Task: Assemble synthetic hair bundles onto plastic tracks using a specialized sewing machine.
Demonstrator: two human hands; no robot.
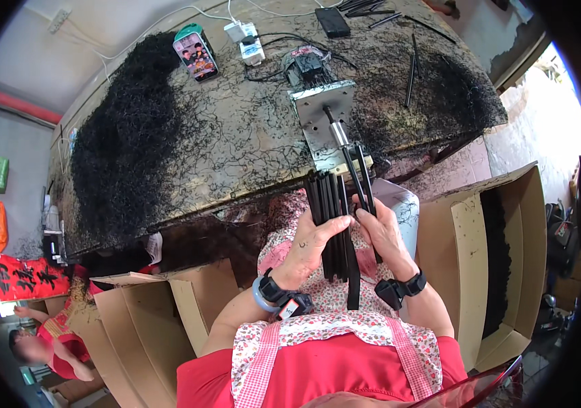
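I see black shavings (124, 143) heaped and strewn across the counter (236, 153), boxes (464, 238) below. Before the counter's near edge, the left hand (314, 239) curls closed round a rod bundle (332, 258); the right hand (382, 230) pinches two rods (355, 172) near the motor (309, 64).

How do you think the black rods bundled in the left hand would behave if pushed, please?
The black rods are probably stiff, since they look straight above and below the left hand. With no band visible around them, they may well fan out or slip apart. Being slim, each is probably fairly light.
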